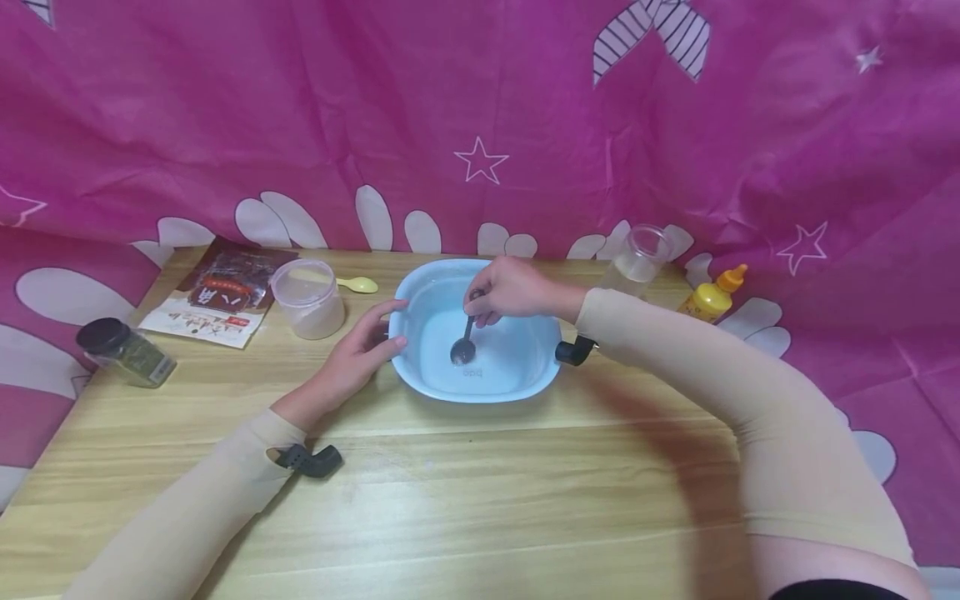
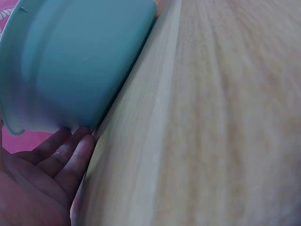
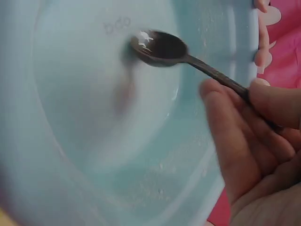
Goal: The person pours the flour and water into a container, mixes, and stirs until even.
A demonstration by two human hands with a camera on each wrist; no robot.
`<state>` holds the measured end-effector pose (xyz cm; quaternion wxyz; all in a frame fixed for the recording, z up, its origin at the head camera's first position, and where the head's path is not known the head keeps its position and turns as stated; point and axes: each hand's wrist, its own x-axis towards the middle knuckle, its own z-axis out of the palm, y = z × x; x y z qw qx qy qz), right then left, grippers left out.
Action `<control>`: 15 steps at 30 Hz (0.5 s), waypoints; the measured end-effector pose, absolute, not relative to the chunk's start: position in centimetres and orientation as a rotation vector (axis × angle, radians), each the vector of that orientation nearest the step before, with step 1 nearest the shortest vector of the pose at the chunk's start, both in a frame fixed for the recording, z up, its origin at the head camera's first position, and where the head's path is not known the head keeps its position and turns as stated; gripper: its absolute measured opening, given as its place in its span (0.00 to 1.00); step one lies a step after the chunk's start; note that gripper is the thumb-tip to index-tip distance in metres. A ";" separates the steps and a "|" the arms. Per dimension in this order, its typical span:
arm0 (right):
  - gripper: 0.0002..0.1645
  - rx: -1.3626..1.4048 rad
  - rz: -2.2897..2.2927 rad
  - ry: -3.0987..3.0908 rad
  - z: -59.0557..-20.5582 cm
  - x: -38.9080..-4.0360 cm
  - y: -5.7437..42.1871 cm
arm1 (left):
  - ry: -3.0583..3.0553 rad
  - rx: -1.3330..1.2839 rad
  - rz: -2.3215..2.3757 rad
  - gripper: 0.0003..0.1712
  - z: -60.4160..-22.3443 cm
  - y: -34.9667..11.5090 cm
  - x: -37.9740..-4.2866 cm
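A light blue plastic basin (image 1: pixel 420 379) stands on the table. My left hand (image 1: pixel 360 350) holds its left side, thumb and a fingertip at the rim. In the left wrist view, the other fingers (image 2: pixel 70 157) touch the outer wall low down. My right hand (image 1: pixel 517 292) pinches the handle of a dark spoon (image 3: pixel 162 47) between thumb and fingers. The spoon's bowl hangs inside the basin, tilted downward, over the printed letters on its floor. A blurred reflection shows beneath the spoon; whether liquid lies there, I cannot tell.
Left of the basin are a clear tub (image 1: pixel 311 312) with whitish contents, a yellow spoon (image 1: pixel 360 285), a printed packet (image 1: pixel 217 296) and a black-capped jar (image 1: pixel 131 354) lying tilted. A clear container (image 1: pixel 633 262) and a yellow bottle (image 1: pixel 708 300) stand at right. A pink curtain (image 1: pixel 420 108) hangs behind.
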<state>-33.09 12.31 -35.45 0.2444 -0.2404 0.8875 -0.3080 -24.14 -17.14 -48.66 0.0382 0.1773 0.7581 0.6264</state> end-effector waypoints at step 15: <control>0.10 -0.639 -0.863 2.456 -35.4 -33.3 12.0 | 2.319 0.552 1.935 0.35 -48.7 -17.1 -24.1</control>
